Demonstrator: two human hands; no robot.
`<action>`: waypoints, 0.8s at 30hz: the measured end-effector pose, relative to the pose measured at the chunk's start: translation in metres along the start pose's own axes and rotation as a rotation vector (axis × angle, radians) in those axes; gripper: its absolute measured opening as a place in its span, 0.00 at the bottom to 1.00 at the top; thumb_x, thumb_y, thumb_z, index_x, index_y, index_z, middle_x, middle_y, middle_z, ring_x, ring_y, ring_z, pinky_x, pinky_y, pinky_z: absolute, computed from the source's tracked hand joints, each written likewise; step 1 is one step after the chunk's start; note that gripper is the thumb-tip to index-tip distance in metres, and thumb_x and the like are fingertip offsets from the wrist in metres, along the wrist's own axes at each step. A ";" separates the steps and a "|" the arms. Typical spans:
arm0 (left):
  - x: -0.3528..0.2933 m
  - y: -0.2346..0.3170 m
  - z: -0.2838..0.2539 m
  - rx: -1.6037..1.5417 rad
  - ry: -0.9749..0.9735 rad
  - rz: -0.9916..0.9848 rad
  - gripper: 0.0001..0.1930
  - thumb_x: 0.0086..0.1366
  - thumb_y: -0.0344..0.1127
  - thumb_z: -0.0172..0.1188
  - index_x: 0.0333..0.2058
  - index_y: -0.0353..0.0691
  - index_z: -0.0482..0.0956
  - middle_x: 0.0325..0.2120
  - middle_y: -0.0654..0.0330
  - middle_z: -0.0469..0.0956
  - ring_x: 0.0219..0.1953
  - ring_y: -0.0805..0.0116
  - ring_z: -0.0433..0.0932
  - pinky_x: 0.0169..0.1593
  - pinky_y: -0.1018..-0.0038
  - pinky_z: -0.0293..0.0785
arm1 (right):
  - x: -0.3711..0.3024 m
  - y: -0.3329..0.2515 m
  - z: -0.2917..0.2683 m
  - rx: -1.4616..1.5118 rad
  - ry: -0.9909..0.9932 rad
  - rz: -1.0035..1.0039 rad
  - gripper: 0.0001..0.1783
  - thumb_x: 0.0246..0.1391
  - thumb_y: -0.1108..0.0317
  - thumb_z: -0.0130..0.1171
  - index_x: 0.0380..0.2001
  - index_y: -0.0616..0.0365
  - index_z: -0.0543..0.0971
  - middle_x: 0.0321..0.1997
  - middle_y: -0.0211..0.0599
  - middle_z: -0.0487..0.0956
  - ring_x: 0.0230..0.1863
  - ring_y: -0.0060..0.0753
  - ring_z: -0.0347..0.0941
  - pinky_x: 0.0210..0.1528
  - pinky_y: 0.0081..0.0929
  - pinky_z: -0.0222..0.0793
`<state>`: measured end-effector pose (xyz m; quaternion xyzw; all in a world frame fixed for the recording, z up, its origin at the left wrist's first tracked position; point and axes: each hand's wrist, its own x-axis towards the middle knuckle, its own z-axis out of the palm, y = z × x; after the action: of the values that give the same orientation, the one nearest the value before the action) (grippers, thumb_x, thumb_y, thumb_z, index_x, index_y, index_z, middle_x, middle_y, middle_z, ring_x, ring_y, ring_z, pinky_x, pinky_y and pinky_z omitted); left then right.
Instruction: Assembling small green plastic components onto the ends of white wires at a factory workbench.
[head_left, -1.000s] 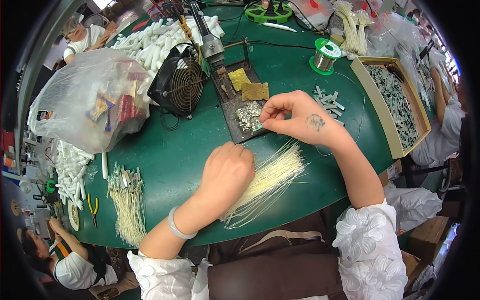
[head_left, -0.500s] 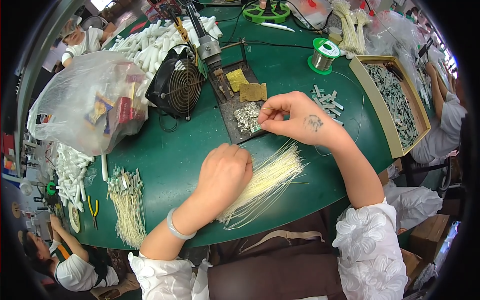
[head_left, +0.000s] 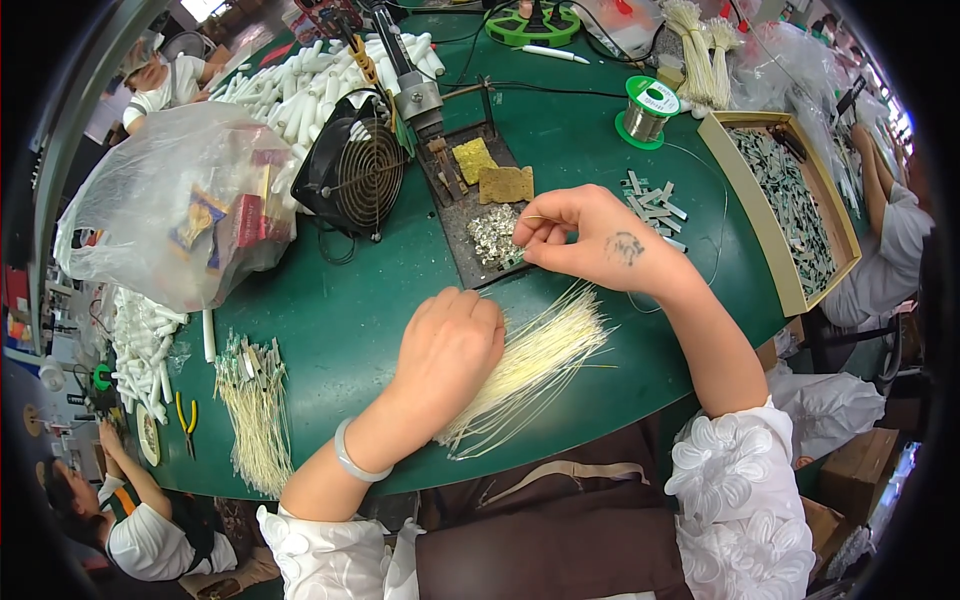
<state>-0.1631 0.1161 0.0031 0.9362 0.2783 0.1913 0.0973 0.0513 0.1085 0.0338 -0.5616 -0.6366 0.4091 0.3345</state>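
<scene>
My right hand [head_left: 605, 240] is closed in a pinch over the front of a dark metal plate [head_left: 458, 250]. A thin solder wire [head_left: 724, 200] loops from a green-ended spool [head_left: 648, 112] to behind this hand, and a thin strand sticks out at its index finger. The fingertips are beside a heap of silvery solder scraps [head_left: 493, 232]. My left hand [head_left: 452, 340] is curled with its knuckles up, its fingertips hidden. It rests against a bundle of pale thin wires [head_left: 545, 360] on the green table [head_left: 345, 400].
A soldering iron [head_left: 415, 95] on a stand and a black fan [head_left: 355, 165] stand behind. A carton [head_left: 800, 290] of small strips is at right. Left lie a plastic bag [head_left: 130, 220], wired strips [head_left: 252, 400] and yellow-handled pliers [head_left: 187, 420]. White tubes [head_left: 300, 100] are piled at the back.
The fingers of my right hand have shifted very slightly at the scrap heap. My left hand and the wire bundle stay where they were.
</scene>
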 end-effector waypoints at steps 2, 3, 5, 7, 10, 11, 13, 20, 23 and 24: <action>0.000 0.001 -0.001 0.009 0.013 0.006 0.03 0.45 0.26 0.60 0.19 0.39 0.74 0.19 0.57 0.71 0.27 0.59 0.72 0.33 0.66 0.70 | 0.000 0.001 0.000 -0.003 -0.013 -0.004 0.08 0.48 0.74 0.60 0.33 0.64 0.79 0.30 0.30 0.79 0.31 0.17 0.71 0.37 0.18 0.68; 0.000 0.000 -0.002 -0.004 -0.001 -0.003 0.04 0.46 0.26 0.61 0.21 0.38 0.74 0.20 0.57 0.72 0.27 0.59 0.72 0.34 0.65 0.70 | 0.000 0.001 0.000 -0.003 -0.012 -0.004 0.08 0.48 0.74 0.60 0.33 0.64 0.79 0.30 0.30 0.79 0.31 0.17 0.71 0.37 0.18 0.68; 0.000 0.000 -0.003 -0.017 -0.016 -0.013 0.04 0.47 0.25 0.61 0.22 0.38 0.74 0.21 0.58 0.72 0.28 0.59 0.71 0.34 0.65 0.69 | 0.000 0.000 0.000 0.002 -0.011 0.001 0.08 0.48 0.74 0.60 0.33 0.64 0.79 0.29 0.29 0.79 0.31 0.17 0.71 0.37 0.18 0.68; 0.000 0.000 -0.005 -0.058 -0.023 -0.051 0.04 0.47 0.25 0.61 0.22 0.37 0.74 0.21 0.58 0.73 0.28 0.59 0.71 0.34 0.65 0.69 | 0.000 0.001 0.000 0.005 -0.011 0.006 0.08 0.48 0.74 0.60 0.33 0.64 0.79 0.29 0.29 0.79 0.31 0.17 0.71 0.36 0.18 0.68; 0.000 0.000 -0.006 -0.072 -0.034 -0.064 0.04 0.47 0.25 0.61 0.23 0.37 0.74 0.21 0.58 0.73 0.27 0.58 0.72 0.34 0.65 0.69 | -0.001 -0.001 0.000 0.003 -0.013 0.012 0.08 0.48 0.74 0.60 0.33 0.63 0.79 0.29 0.29 0.79 0.30 0.17 0.70 0.36 0.18 0.67; 0.000 -0.001 -0.006 -0.072 -0.034 -0.064 0.04 0.47 0.25 0.61 0.23 0.37 0.74 0.21 0.58 0.73 0.27 0.58 0.72 0.34 0.65 0.69 | -0.001 -0.002 0.000 -0.002 -0.015 0.012 0.08 0.47 0.74 0.61 0.33 0.63 0.79 0.29 0.28 0.79 0.30 0.16 0.70 0.35 0.18 0.67; -0.001 -0.001 -0.004 -0.089 -0.043 -0.063 0.05 0.47 0.25 0.61 0.23 0.37 0.74 0.21 0.58 0.73 0.27 0.58 0.72 0.33 0.65 0.69 | -0.001 0.000 0.000 0.005 -0.011 0.006 0.08 0.47 0.73 0.61 0.33 0.63 0.79 0.29 0.28 0.78 0.29 0.16 0.69 0.34 0.18 0.66; 0.000 -0.002 -0.004 -0.129 -0.067 -0.093 0.05 0.48 0.25 0.61 0.23 0.37 0.73 0.21 0.57 0.73 0.27 0.58 0.71 0.33 0.65 0.69 | -0.001 -0.001 0.000 -0.005 -0.010 -0.005 0.08 0.47 0.73 0.61 0.33 0.63 0.79 0.28 0.28 0.78 0.28 0.16 0.68 0.34 0.18 0.65; -0.001 -0.003 -0.005 -0.159 -0.067 -0.099 0.04 0.48 0.25 0.60 0.23 0.36 0.73 0.21 0.57 0.72 0.27 0.57 0.71 0.33 0.65 0.69 | -0.001 0.001 0.000 0.006 -0.014 -0.003 0.08 0.48 0.73 0.60 0.33 0.62 0.79 0.28 0.28 0.78 0.28 0.16 0.69 0.34 0.18 0.66; -0.001 -0.004 -0.005 -0.169 -0.063 -0.100 0.04 0.49 0.25 0.60 0.23 0.36 0.73 0.21 0.57 0.72 0.27 0.57 0.71 0.33 0.65 0.68 | -0.001 0.001 0.000 0.006 -0.013 -0.003 0.08 0.48 0.73 0.60 0.33 0.62 0.79 0.28 0.28 0.78 0.28 0.16 0.69 0.34 0.18 0.66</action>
<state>-0.1677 0.1188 0.0063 0.9152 0.3042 0.1794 0.1942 0.0517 0.1076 0.0327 -0.5570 -0.6384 0.4144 0.3325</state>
